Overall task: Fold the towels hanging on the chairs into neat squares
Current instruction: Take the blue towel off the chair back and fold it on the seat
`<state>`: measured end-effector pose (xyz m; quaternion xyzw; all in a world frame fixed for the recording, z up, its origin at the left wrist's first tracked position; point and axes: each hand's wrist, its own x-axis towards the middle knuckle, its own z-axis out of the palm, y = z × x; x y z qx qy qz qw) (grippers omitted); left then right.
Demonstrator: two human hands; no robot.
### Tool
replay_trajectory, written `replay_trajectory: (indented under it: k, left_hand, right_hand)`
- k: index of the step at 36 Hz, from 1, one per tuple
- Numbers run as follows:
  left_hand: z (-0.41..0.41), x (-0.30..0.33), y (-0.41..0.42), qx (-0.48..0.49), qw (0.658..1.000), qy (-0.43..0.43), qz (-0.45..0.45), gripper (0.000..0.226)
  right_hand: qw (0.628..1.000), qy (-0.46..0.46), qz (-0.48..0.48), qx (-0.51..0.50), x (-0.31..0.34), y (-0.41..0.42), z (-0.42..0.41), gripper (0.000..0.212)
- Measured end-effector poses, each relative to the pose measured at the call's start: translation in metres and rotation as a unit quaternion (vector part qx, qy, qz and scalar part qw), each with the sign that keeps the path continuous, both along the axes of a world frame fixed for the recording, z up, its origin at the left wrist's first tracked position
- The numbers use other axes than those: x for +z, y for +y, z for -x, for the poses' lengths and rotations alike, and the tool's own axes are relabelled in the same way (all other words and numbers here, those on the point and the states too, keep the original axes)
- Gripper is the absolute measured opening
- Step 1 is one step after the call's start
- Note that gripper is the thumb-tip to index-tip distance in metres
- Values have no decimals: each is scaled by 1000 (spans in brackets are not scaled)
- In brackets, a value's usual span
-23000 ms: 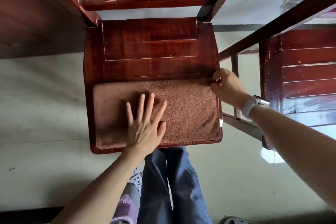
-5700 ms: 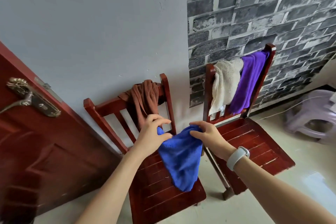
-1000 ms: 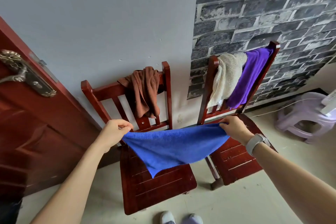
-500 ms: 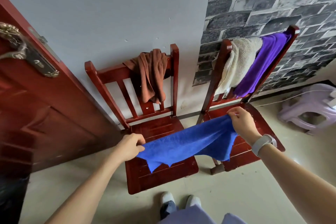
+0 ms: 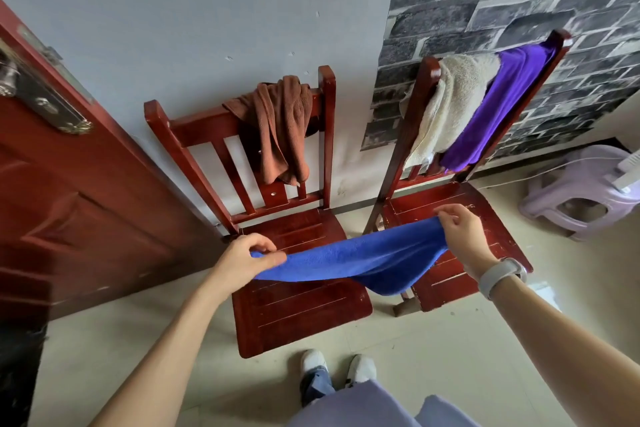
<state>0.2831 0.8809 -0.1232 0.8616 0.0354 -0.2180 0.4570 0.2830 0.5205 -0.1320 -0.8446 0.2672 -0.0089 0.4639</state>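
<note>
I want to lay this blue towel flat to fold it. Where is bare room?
Left chair's seat is bare in front of the stretched blue towel. Right chair's seat is partly bare. Both backrests are crowded: brown towel, cream towel, purple towel.

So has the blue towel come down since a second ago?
Yes. The blue towel has dropped from backrest level to just above the left chair's seat.

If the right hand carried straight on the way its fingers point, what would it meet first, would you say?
Probably the right chair: the right hand, pinching the blue towel, points at its seat and backrest; depth is unclear.
</note>
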Motion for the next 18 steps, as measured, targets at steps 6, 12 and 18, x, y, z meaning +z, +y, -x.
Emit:
replay_trajectory:
  k: [6,12,18]
  left_hand:
    - [1,-4,2,-202,956,5,-211,27]
    - [-7,-15,20,-155,913,-103,-363,19]
    - [-31,-15,44,-40,899,-149,-410,18]
  right_hand:
    - [992,22,-24,119,13,6,1,30]
    - [962,105,-8,252,18,11,-6,25]
    - [896,138,261,331,5,37,-29,24]
